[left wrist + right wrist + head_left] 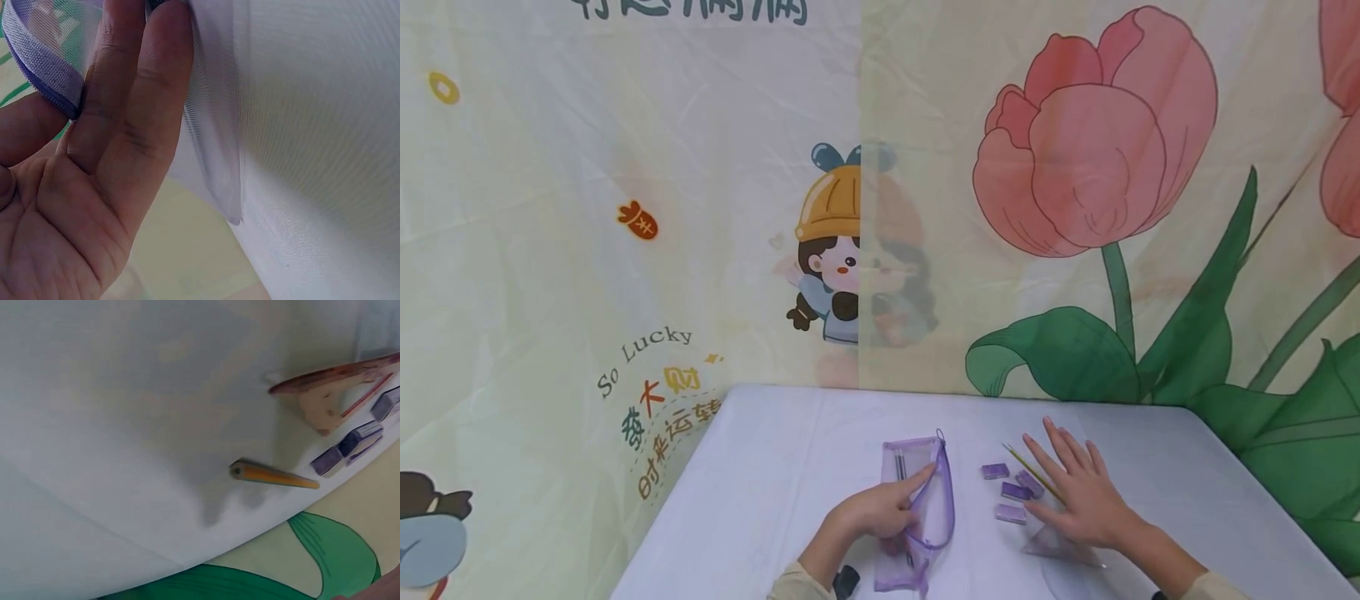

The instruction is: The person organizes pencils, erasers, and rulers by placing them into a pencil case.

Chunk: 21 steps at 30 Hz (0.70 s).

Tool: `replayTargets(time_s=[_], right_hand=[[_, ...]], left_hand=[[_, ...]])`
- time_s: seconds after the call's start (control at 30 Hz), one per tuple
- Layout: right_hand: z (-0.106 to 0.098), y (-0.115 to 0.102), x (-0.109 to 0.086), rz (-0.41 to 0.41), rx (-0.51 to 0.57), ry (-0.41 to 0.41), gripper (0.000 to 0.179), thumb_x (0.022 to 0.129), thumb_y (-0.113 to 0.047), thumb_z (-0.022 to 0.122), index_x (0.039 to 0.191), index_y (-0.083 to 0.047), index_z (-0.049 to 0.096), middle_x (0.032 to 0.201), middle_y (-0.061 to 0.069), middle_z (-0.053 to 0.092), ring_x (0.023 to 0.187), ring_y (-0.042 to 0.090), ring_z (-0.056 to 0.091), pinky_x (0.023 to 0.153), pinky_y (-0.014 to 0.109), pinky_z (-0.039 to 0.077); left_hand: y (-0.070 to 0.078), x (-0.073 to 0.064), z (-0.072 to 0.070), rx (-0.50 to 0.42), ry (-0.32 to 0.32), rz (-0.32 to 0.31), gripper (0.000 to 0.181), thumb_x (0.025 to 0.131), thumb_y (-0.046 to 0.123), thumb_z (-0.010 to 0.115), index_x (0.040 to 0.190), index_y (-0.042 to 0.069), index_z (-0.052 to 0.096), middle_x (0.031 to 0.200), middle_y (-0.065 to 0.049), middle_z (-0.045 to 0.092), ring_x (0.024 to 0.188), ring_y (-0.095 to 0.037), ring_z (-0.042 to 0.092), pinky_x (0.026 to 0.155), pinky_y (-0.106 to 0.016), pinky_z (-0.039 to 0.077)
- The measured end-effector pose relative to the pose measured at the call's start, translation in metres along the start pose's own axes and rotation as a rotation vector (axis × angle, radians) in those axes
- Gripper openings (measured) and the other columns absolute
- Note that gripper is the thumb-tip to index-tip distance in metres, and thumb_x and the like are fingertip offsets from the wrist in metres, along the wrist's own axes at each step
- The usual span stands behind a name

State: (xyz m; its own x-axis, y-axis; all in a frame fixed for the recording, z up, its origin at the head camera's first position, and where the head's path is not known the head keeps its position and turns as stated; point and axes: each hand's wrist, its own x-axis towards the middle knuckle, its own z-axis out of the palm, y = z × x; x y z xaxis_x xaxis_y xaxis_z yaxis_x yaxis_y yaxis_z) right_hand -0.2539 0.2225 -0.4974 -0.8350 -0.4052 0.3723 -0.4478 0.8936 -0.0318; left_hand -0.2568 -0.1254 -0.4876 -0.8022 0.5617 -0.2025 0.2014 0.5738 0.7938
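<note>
My left hand (883, 510) grips a purple mesh pencil case (936, 508) that lies lengthwise on the table. In the left wrist view, the zipper edge (44, 75) passes between the thumb and fingers. Dark slim pens (901, 465) show through the mesh. My right hand (1086, 500), fingers spread and straight, is over a yellow-green pencil (1018, 458) and a clear set square (1051, 546). Several small purple erasers (1010, 513) lie left of it. The right wrist view shows the pencil (275, 475) beside the erasers (362, 439).
A white cloth covers the table (760, 483). Behind it hangs a printed curtain (910, 100) with a tulip and cartoon figures. The faint outline of a clear curved piece (1060, 579) shows near the front, below the set square.
</note>
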Motion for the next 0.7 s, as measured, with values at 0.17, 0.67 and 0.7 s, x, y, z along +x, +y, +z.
replayTargets(time_s=[0.17, 0.67, 0.7], right_hand=[[-0.004, 0.009, -0.006, 0.049, 0.045, -0.016, 0.087, 0.085, -0.055, 0.067, 0.157, -0.026, 0.028, 0.167, 0.011, 0.006, 0.148, 0.042, 0.015, 0.115, 0.072, -0.01], [-0.001, 0.033, -0.017, 0.163, 0.135, -0.082, 0.088, 0.085, -0.052, 0.07, 0.157, -0.023, 0.028, 0.165, 0.02, 0.01, 0.133, 0.057, 0.035, 0.099, 0.082, 0.026], [-0.002, 0.034, -0.017, 0.16, 0.144, -0.078, 0.088, 0.085, -0.051, 0.07, 0.156, -0.022, 0.029, 0.164, 0.022, 0.013, 0.132, 0.057, 0.037, 0.098, 0.081, 0.028]], left_hand=[[0.0, 0.001, -0.001, 0.007, -0.003, 0.001, 0.081, 0.093, 0.006, 0.06, 0.157, 0.04, 0.023, 0.069, -0.002, 0.063, 0.055, -0.028, 0.064, 0.049, -0.034, 0.058], [0.001, 0.001, 0.0, 0.001, -0.002, -0.003, 0.08, 0.093, 0.005, 0.059, 0.157, 0.038, 0.023, 0.069, 0.0, 0.064, 0.056, -0.029, 0.065, 0.049, -0.035, 0.058], [0.001, 0.001, 0.0, 0.001, -0.002, -0.004, 0.081, 0.093, 0.005, 0.06, 0.156, 0.039, 0.023, 0.069, 0.001, 0.064, 0.056, -0.029, 0.065, 0.049, -0.035, 0.058]])
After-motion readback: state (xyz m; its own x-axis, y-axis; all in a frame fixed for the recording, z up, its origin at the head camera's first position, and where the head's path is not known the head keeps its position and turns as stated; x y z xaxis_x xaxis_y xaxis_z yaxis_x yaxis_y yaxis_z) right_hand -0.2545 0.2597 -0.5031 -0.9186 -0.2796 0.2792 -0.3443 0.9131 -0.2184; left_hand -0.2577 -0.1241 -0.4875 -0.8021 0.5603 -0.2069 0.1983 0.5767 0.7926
